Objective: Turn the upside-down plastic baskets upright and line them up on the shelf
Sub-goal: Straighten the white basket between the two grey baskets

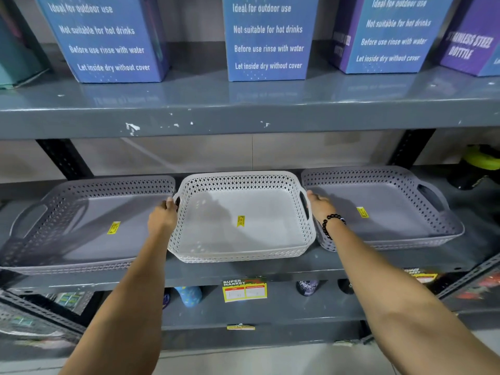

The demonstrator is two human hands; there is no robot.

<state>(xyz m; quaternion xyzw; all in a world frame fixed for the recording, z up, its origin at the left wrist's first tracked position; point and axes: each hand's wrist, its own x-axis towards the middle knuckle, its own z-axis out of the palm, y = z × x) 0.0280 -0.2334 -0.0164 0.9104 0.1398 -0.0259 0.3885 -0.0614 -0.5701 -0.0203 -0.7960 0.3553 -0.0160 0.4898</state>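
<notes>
Three baskets are sitting upright in a row on the shelf across the middle of the frame, so the turning step appears complete. The white basket at centre is standing between the left grey basket and the right grey basket. The left hand and right hand are gripping its two side handles, probably squaring its alignment. The fingertips are hiding behind the rim, and the frame edge is cropping the left grey basket.
</notes>
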